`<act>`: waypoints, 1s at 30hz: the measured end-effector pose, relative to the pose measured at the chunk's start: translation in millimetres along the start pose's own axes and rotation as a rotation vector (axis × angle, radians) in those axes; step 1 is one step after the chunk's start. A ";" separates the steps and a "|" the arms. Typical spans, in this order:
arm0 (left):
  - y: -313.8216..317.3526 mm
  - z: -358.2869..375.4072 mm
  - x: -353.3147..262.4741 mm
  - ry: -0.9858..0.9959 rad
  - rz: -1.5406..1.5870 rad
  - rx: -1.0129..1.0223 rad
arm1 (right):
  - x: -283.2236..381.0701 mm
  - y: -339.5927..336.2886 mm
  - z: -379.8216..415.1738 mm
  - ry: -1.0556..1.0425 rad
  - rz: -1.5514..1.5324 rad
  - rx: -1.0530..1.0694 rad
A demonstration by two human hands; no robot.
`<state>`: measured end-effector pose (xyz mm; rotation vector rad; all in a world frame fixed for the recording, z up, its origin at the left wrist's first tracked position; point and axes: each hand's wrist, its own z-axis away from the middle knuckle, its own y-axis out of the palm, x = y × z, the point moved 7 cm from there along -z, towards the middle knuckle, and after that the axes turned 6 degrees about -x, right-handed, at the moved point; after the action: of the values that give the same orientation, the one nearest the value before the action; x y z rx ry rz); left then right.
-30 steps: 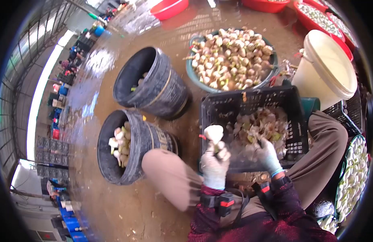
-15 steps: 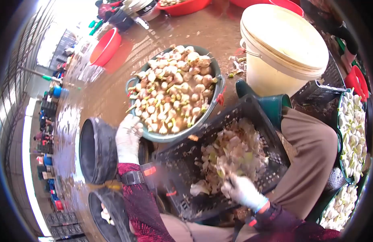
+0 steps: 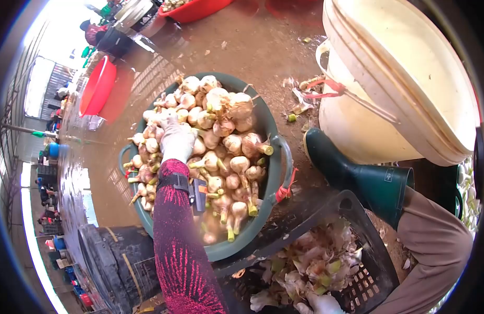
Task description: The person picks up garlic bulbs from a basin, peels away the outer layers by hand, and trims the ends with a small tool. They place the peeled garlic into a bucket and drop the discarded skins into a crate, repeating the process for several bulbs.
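A green tub (image 3: 275, 157) is heaped with whole garlic bulbs (image 3: 232, 142), their cut stems attached, some sitting in brown water. My left hand (image 3: 177, 137), in a white glove, reaches into the heap and touches bulbs at its far left part; its fingertips are hidden, so I cannot see whether one is gripped. At the bottom edge, my gloved right hand (image 3: 323, 304) is cut off by the frame, its fingers hardly showing. It rests beside papery garlic skins (image 3: 318, 261) that lie in a black slotted crate (image 3: 372, 251).
A large cream bucket with a lid (image 3: 357, 104) stands at the right, behind my green boot (image 3: 352, 170). Black rubber buckets (image 3: 113, 267) are at the lower left. A red basin (image 3: 98, 86) sits on the wet floor farther off. White peeled garlic (image 3: 467, 193) shows at the right edge.
My left hand has moved from the tub's near rim in among the bulbs. My view has come closer to the tub, and my right hand now shows only at the bottom edge.
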<state>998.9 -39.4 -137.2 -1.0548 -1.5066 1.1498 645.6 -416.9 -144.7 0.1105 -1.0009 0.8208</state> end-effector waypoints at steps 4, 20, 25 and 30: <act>6.0 16.8 21.2 -0.124 0.416 0.065 | 4.0 -0.3 0.5 -0.023 -0.020 -0.036; -51.7 -26.2 -88.2 0.169 0.455 -0.074 | 25.2 -6.2 6.4 -0.063 -0.093 -0.005; -26.2 -34.8 -142.8 0.185 0.082 0.295 | 16.7 -17.7 0.3 0.011 -0.092 -0.041; -40.1 16.6 -111.7 0.216 0.145 0.300 | 14.9 -20.8 1.5 0.020 -0.105 -0.063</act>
<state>1000.7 -157.8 -119.2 -1.0547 -1.0655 1.2729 662.3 -423.8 -126.5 0.0999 -0.9929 0.6925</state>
